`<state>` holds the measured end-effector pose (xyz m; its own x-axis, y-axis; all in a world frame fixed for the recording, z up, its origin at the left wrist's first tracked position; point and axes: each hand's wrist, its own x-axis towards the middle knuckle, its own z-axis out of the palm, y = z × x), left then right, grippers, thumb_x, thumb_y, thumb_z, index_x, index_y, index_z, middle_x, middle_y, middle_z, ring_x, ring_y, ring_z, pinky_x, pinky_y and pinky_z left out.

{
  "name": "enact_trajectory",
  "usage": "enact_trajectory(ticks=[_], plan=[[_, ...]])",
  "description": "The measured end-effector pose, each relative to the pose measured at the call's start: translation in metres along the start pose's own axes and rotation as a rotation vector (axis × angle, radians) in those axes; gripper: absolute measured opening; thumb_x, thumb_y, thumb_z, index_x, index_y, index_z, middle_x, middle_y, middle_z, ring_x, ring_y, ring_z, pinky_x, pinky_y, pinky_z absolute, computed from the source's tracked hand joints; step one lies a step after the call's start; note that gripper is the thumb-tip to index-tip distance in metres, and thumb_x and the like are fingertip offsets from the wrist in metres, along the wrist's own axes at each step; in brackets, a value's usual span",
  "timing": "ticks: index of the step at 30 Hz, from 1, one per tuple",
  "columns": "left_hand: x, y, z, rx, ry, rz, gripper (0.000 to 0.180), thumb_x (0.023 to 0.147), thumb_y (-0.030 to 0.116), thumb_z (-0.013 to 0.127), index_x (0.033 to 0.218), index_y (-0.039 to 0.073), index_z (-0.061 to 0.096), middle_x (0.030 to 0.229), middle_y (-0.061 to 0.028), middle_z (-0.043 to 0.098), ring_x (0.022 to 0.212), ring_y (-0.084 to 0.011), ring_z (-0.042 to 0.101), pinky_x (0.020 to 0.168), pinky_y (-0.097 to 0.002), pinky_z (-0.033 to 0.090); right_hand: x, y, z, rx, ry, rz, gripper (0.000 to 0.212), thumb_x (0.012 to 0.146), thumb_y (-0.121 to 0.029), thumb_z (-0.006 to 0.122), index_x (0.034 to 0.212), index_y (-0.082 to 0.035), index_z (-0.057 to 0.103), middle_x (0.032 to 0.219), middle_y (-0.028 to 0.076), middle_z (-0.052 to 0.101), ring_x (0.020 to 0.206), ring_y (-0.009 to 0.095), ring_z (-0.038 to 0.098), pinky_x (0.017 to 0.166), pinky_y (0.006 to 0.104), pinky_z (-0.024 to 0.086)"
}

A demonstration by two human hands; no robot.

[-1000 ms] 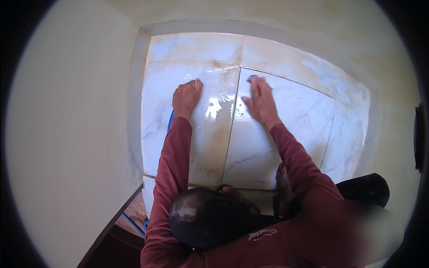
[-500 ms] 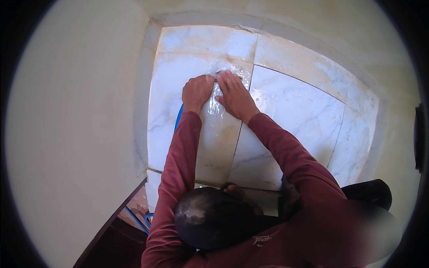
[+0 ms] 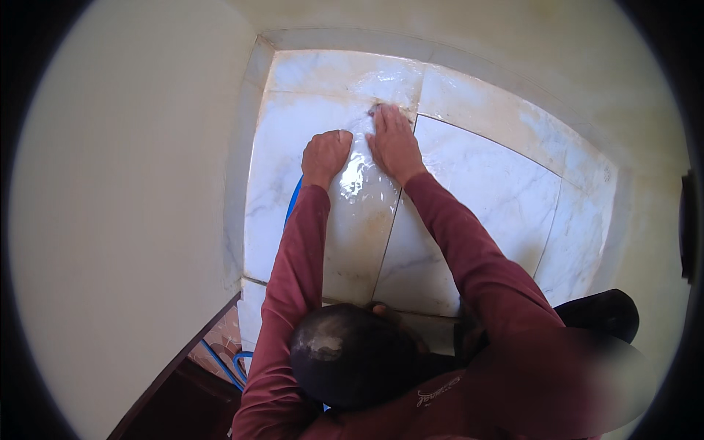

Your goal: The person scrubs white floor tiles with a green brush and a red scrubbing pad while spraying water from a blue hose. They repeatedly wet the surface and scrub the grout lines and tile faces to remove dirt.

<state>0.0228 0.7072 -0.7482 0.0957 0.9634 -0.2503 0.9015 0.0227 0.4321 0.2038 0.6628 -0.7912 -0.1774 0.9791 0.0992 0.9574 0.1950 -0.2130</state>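
Note:
My left hand is closed in a fist just above the wet tile. A blue hose runs up beside my left forearm into that fist; its end is hidden by the fingers. Water glistens on the tile between my hands. My right hand lies palm down, farther forward, its fingers close together and pressed to the white marbled tile. A small dark thing shows at the edge of those fingertips; most of it is covered and its kind cannot be made out.
A pale wall rises at the left, another beyond the tiled floor. Brownish stains mark the tile joints. My dark-clad knee is close below. More blue hose lies at lower left, by a dark brown edge.
My right hand has slid forward and a little right, away from my left, the dark thing moving with it. The left fist has barely moved. Water spreads more smoothly between them.

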Motion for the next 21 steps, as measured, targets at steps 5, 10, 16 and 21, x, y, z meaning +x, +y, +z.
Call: enact_trajectory(ticks=[5, 10, 16, 21], plan=[[0.001, -0.006, 0.006, -0.020, -0.011, 0.012, 0.052, 0.103, 0.040, 0.044, 0.095, 0.005, 0.081, 0.101, -0.0282, 0.076, 0.096, -0.0514, 0.073, 0.091, -0.0579, 0.057, -0.011, 0.022, -0.002, -0.016, 0.063, -0.166, 0.071, 0.107, -0.041, 0.063, 0.158, 0.005, 0.044, 0.160, 0.023, 0.049, 0.156, 0.040, 0.040, 0.131, 0.0499, 0.031], [-0.006, -0.005, 0.012, 0.070, 0.099, 0.074, 0.049, 0.102, 0.037, 0.048, 0.085, 0.006, 0.081, 0.090, -0.0251, 0.078, 0.082, -0.0485, 0.076, 0.081, -0.0572, 0.062, 0.029, 0.017, 0.003, 0.034, 0.070, -0.061, 0.065, 0.107, -0.039, 0.063, 0.152, 0.006, 0.051, 0.162, 0.024, 0.046, 0.155, 0.041, 0.041, 0.130, 0.0508, 0.032], [-0.017, 0.003, 0.020, 0.054, 0.096, 0.066, 0.049, 0.104, 0.039, 0.046, 0.091, 0.008, 0.082, 0.090, -0.0274, 0.077, 0.084, -0.0485, 0.077, 0.083, -0.0571, 0.062, 0.044, 0.048, -0.011, -0.028, 0.069, -0.151, 0.059, 0.109, -0.032, 0.060, 0.154, 0.004, 0.050, 0.161, 0.024, 0.048, 0.153, 0.042, 0.042, 0.128, 0.0486, 0.034], [-0.016, -0.017, 0.025, 0.195, 0.277, 0.122, 0.039, 0.102, 0.036, 0.055, 0.082, 0.012, 0.078, 0.076, -0.0191, 0.076, 0.064, -0.0394, 0.075, 0.064, -0.0514, 0.062, -0.016, 0.008, 0.000, 0.079, -0.013, -0.285, 0.068, 0.106, -0.034, 0.067, 0.155, 0.010, 0.048, 0.160, 0.028, 0.050, 0.154, 0.045, 0.043, 0.127, 0.0496, 0.039]])
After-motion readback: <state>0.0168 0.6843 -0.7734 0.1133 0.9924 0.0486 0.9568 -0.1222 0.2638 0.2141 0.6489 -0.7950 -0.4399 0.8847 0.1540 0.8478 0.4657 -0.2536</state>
